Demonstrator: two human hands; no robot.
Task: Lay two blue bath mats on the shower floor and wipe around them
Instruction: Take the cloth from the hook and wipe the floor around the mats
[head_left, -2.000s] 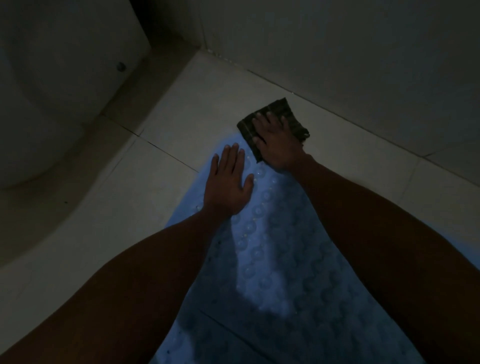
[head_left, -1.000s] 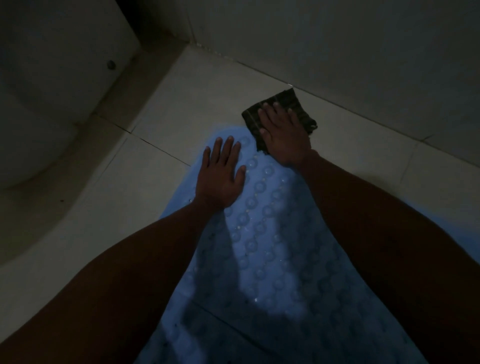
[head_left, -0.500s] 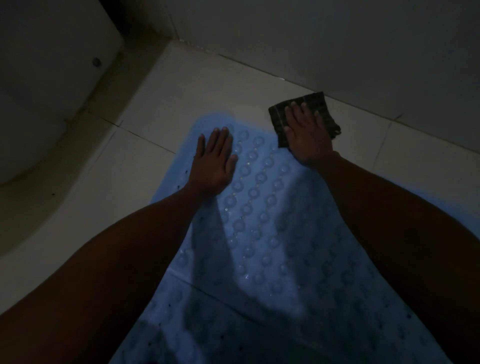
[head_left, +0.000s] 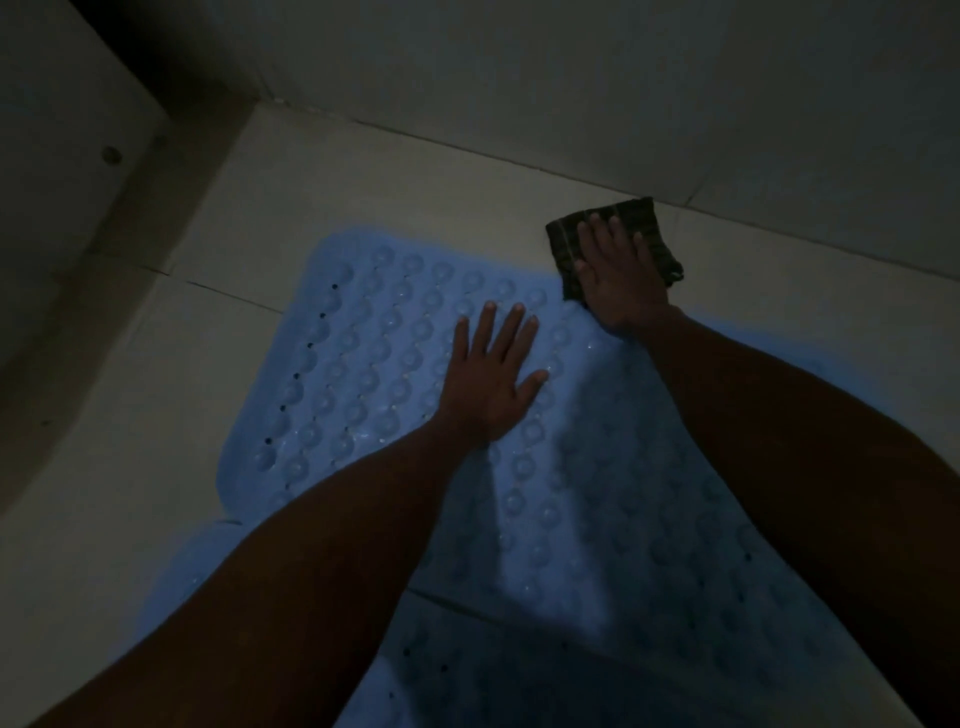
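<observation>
Mats lie on the tiled floor (head_left: 156, 519), near blue mat (head_left: 493, 675) meeting far blue mat (head_left: 363, 364), where the left hand (head_left: 491, 382) presses flat, fingers spread; beyond, the right hand (head_left: 621, 283) presses straight-fingered on a dark cloth (head_left: 654, 228) by the wall (head_left: 571, 78).

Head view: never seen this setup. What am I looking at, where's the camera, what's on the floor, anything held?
No robot here: a person works bare-handed, and one wide-angle camera on their head looks down at the hands. It is a dim tiled floor by a wall. A bumpy blue mat lies flat, and a second mat meets its near edge. The left hand rests flat on the first mat, fingers straight. The right hand presses a dark folded cloth onto the tiles at the mat's far corner. Nothing is gripped.
</observation>
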